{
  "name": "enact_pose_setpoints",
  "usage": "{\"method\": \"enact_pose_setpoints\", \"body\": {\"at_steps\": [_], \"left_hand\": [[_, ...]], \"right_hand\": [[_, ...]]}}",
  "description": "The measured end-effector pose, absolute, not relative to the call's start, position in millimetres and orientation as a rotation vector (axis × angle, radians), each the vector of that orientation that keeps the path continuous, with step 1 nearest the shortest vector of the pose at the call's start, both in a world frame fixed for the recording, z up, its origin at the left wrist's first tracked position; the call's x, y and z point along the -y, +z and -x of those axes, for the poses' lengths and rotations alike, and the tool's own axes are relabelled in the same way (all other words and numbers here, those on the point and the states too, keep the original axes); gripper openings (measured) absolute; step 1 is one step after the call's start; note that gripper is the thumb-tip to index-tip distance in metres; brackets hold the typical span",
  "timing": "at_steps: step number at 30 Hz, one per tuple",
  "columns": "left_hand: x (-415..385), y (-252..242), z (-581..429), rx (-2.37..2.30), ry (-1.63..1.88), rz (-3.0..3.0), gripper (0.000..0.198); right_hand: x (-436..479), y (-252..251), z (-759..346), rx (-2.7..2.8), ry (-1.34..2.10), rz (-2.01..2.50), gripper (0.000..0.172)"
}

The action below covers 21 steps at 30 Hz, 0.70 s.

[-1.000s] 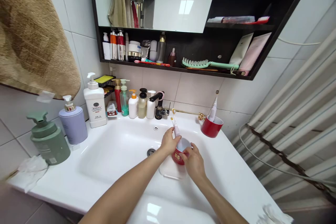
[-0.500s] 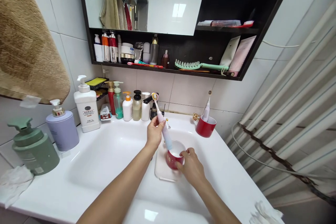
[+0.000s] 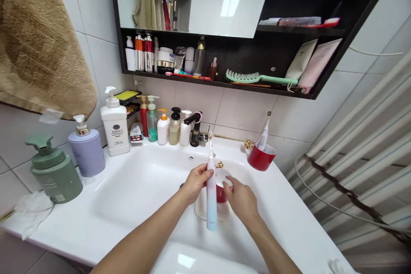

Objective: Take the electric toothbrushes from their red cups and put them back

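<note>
My left hand (image 3: 196, 183) is closed around an electric toothbrush (image 3: 211, 197), pink at the top fading to light blue at its base. The toothbrush stands nearly upright with its head up, in front of a red cup (image 3: 221, 195). That cup, pale inside, sits on a whitish tray (image 3: 201, 207) in the sink; the toothbrush and my right hand partly hide it. Beside the cup's right rim is my right hand (image 3: 241, 199), thumb and index finger apart. Whether a fingertip still touches the rim is hard to see.
A second red cup (image 3: 261, 157) holding a white toothbrush (image 3: 263, 135) stands on the sink's back right corner. Behind the basin (image 3: 138, 192) is a black faucet (image 3: 196, 130). Pump bottles (image 3: 115, 126) line the back left. A dark mirror cabinet (image 3: 221, 90) overhangs the sink.
My left hand has brought the toothbrush from above the cup to in front of it, lower and more upright. My right hand has loosened from the cup's side. The view has shifted slightly.
</note>
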<state>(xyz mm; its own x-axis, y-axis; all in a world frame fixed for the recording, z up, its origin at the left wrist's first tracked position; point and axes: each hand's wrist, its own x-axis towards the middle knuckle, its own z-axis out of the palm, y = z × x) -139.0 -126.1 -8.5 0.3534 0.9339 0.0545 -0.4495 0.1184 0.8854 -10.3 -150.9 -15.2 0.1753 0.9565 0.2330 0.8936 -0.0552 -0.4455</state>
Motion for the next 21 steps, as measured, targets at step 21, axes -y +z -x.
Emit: {"method": "enact_pose_setpoints", "body": {"at_steps": [21], "left_hand": [[151, -24, 106, -0.751, 0.694, -1.067, 0.048]], "right_hand": [[141, 6, -1, 0.707, 1.245, 0.924, 0.018]]}}
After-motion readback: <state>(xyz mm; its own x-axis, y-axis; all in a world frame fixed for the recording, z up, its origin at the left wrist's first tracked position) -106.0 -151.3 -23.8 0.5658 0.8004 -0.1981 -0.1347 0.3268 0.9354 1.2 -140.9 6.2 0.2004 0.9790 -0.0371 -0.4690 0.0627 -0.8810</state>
